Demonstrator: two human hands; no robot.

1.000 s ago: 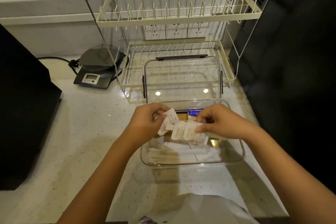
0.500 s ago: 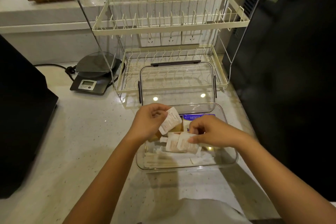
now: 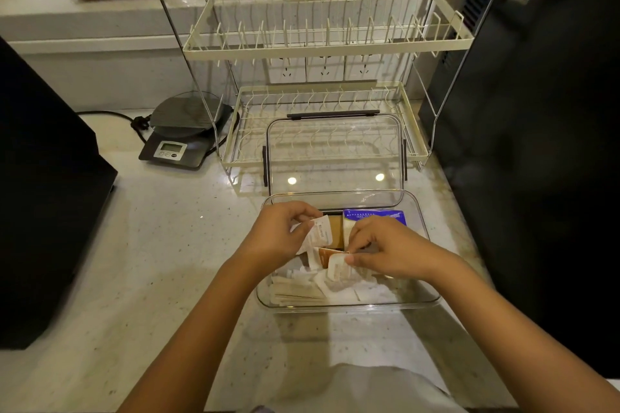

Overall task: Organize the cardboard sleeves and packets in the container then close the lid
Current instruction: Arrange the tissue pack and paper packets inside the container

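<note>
The head view shows the clear container [image 3: 349, 307] on the counter [image 3: 167, 261], its long axis running left to right across the view and its hinged lid [image 3: 335, 157] standing open at the far side; inside lie loose white packets [image 3: 335, 285], flat sleeves [image 3: 295, 292] along the near left wall and a blue pack [image 3: 375, 214] at the back. The sorting step looks to be in hand: the left hand [image 3: 280, 238] pinches one white packet [image 3: 320, 234], tilted on end, while the right hand [image 3: 389, 250] is curled with thumb and fingers closed on another packet [image 3: 337, 270] just above the pile. Next, I judge, these need laying flat in line with the others, with the lid not yet closed.
</note>
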